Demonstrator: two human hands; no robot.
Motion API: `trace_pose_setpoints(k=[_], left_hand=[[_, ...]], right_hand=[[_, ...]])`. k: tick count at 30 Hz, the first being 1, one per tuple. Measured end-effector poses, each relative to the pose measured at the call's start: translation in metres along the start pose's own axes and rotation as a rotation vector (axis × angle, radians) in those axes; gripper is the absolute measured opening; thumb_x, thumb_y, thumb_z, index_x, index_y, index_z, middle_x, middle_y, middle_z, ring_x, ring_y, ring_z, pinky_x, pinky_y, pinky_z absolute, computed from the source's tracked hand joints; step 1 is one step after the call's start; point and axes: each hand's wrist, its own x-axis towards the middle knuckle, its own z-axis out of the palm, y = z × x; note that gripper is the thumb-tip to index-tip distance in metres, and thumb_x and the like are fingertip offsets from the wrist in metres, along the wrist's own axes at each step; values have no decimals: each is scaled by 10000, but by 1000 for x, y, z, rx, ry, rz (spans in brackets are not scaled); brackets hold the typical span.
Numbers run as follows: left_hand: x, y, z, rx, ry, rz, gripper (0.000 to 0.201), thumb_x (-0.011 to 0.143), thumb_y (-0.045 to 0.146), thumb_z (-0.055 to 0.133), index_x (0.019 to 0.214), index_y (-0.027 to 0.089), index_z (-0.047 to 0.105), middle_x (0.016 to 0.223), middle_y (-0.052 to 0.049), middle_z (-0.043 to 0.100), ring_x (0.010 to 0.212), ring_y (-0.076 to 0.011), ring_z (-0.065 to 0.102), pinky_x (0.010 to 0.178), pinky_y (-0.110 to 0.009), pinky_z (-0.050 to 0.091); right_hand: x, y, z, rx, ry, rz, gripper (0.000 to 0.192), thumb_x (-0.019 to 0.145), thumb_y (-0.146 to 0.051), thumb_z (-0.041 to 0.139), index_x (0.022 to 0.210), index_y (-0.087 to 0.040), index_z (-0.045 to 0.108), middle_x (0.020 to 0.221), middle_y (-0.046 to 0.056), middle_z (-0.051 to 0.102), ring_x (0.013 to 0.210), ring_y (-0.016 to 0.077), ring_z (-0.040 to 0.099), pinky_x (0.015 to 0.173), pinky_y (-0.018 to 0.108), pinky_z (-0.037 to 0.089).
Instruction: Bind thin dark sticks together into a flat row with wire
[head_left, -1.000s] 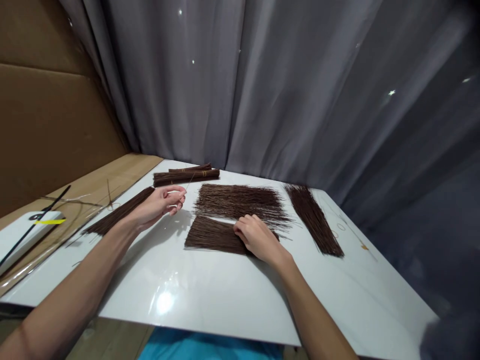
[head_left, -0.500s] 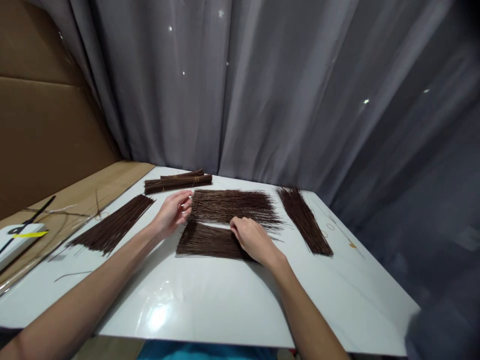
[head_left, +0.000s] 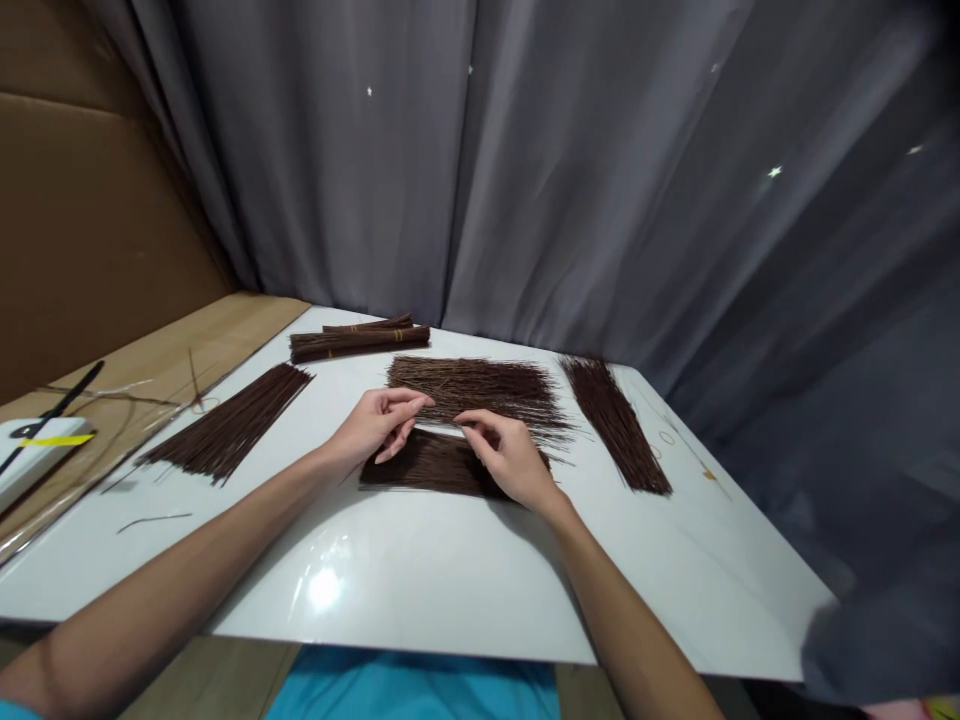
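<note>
On the white table point(head_left: 450, 590), left hand point(head_left: 375, 425) and right hand point(head_left: 506, 455) pinch one thin stick point(head_left: 439, 428) above the nearest loose pile point(head_left: 427, 470). Behind it, tied bundles point(head_left: 360, 340) lie finished; three more loose piles await.

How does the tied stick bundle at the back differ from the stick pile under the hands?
The tied bundle is bound tight with light bands; the near pile lies loose, fanned flat. The bundle lies untouched; the left hand and right hand work at the pile. Both are thin dark-brown sticks.
</note>
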Motion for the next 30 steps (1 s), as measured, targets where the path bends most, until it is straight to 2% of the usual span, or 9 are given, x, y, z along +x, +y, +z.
trace_pose_setpoints(k=[3,5,9,11,14,18,24,27,30], left_hand=[[-1,3,-3,47,-31,18,456,943,479,774,1267,165,714,656,-13,650,370,-110,519,304,-196,342],[-1,4,-4,54,-27,38,470,934,467,784,1286,167,698,798,-60,719,442,-132,607,324,-204,406],[-1,5,-2,57,1,86,456,900,449,815,1238,169,693,1095,-150,764,601,-178,727,376,-224,495],[-1,5,-1,49,11,80,429,882,453,831,1178,168,707,1085,-149,767,580,-164,707,375,-220,484],[-1,6,-2,52,40,32,376,861,473,848,1037,163,731,984,-124,767,465,-95,576,322,-189,355],[-1,7,-6,50,78,-12,357,845,473,863,974,155,763,987,-124,767,428,-44,450,316,-175,193],[-2,11,-6,3,68,-24,394,848,442,868,1112,161,787,976,-109,744,427,-40,433,326,-186,229],[-3,12,-5,4,62,-2,380,850,462,862,1072,161,800,983,-109,741,438,-41,436,334,-191,219],[-4,12,-5,35,62,17,376,850,485,856,1032,159,815,987,-117,749,442,-45,431,338,-199,193]], right_hand=[[-2,-2,2,46,-85,3,307,1075,-390,576,1282,-238,745,800,4,703,705,178,621,718,291,497],[-3,-1,4,34,-113,6,313,1070,-394,586,1294,-242,744,784,-2,703,688,176,616,707,286,492],[-5,3,6,-54,-74,3,309,1058,-365,609,1308,-245,747,860,15,758,737,185,655,736,284,495],[-5,5,7,-85,-45,2,304,1053,-346,614,1310,-258,750,900,19,782,766,191,680,763,290,504],[-3,9,6,-70,43,38,310,1052,-341,604,1316,-264,748,893,24,794,790,205,709,789,310,528],[1,13,5,109,123,101,315,1039,-373,615,1269,-212,759,831,45,788,748,211,710,732,322,552],[-3,1,8,413,-88,97,355,1007,-433,680,1213,-162,781,793,47,769,622,160,636,650,300,547],[-7,-7,10,418,-142,97,354,1006,-428,686,1225,-170,788,787,45,767,620,154,638,635,289,536],[-8,-11,11,400,-131,104,335,1006,-399,686,1229,-169,785,789,45,766,638,158,654,648,289,543]])
